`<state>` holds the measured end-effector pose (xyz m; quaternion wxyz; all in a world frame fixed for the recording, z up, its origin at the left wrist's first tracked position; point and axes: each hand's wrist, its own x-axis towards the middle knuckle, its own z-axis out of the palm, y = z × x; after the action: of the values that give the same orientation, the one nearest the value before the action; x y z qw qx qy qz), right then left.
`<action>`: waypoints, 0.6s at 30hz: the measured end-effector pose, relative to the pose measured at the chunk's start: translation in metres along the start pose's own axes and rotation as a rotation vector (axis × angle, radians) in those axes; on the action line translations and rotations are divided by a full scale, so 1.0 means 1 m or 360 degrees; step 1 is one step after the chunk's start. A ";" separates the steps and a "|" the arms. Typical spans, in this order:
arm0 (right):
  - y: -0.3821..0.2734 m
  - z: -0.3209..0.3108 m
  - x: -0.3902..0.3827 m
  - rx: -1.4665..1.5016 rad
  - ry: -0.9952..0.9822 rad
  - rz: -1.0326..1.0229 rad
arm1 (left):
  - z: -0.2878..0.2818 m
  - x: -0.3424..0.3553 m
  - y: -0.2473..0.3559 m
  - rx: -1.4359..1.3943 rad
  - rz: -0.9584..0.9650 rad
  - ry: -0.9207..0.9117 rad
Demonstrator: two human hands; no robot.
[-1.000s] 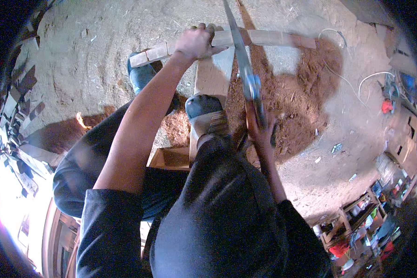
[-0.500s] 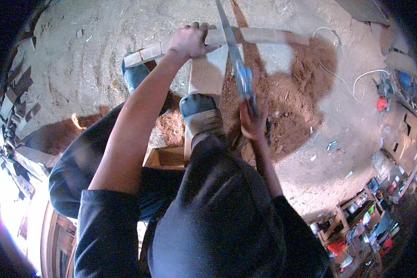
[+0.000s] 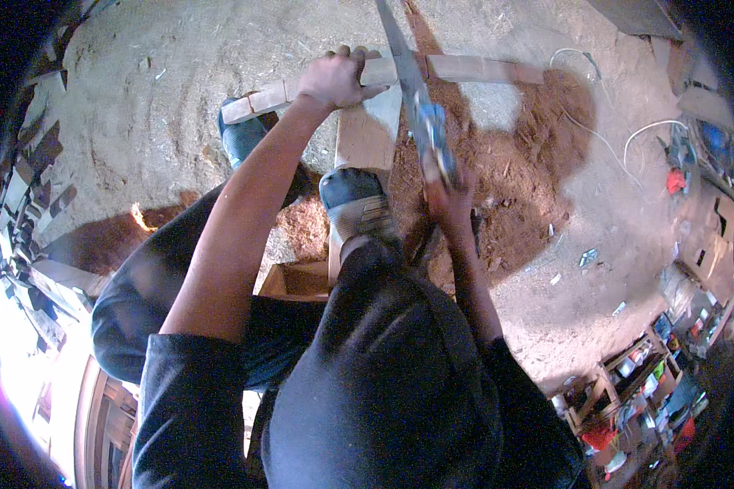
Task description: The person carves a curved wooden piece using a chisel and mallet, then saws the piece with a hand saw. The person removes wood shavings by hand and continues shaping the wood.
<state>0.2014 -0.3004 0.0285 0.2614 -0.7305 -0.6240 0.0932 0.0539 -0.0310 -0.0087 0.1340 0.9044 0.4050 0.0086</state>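
A long, narrow wooden strip (image 3: 481,68) with marks across it runs left to right in front of me. My left hand (image 3: 335,78) is closed over it, left of the saw. My right hand (image 3: 451,196) is wrapped round the handle of a handsaw (image 3: 410,77) with a blue part near its grip. The blade crosses the strip just right of my left hand, pointing away from me. Beneath the strip lies a wider board (image 3: 365,138), with my shod foot (image 3: 355,196) on its near part. My other foot (image 3: 245,134) is by the strip's left end.
Reddish sawdust (image 3: 514,171) covers the ground right of the board. A pale cable (image 3: 640,134) lies at the right. Wood offcuts (image 3: 37,204) are heaped at the far left. A wooden crate (image 3: 620,375) with assorted items stands at the lower right.
The saw and my right hand have shifted a little toward me along the cut. My left hand keeps its hold on the strip.
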 end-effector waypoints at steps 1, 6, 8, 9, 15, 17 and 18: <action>0.003 -0.004 -0.038 0.0123 -0.0030 0.0113 | 0.001 0.005 0.000 -0.0008 0.0003 0.0008; -0.004 -0.031 -0.123 0.0824 -0.0322 0.0865 | -0.007 0.000 0.010 -0.0036 0.0018 -0.0025; -0.003 -0.037 -0.111 0.0773 -0.0392 0.0858 | -0.011 -0.002 0.010 -0.0044 -0.0018 -0.0096; -0.004 -0.032 -0.080 0.0813 -0.0283 0.0863 | -0.008 0.001 0.010 -0.0036 -0.0023 -0.0103; -0.034 0.002 0.057 0.0755 0.0117 0.0528 | -0.015 -0.003 0.004 0.0039 -0.0064 -0.0130; 0.005 0.003 -0.013 0.0278 -0.0151 0.0384 | -0.014 0.002 0.008 0.0010 -0.0029 -0.0091; -0.009 -0.008 -0.034 0.0521 -0.0211 0.0519 | -0.013 -0.003 0.000 0.0017 -0.0032 -0.0065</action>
<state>0.1901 -0.3343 0.0330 0.3164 -0.7618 -0.4900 0.2817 0.0500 -0.0303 0.0040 0.1377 0.9010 0.4111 -0.0134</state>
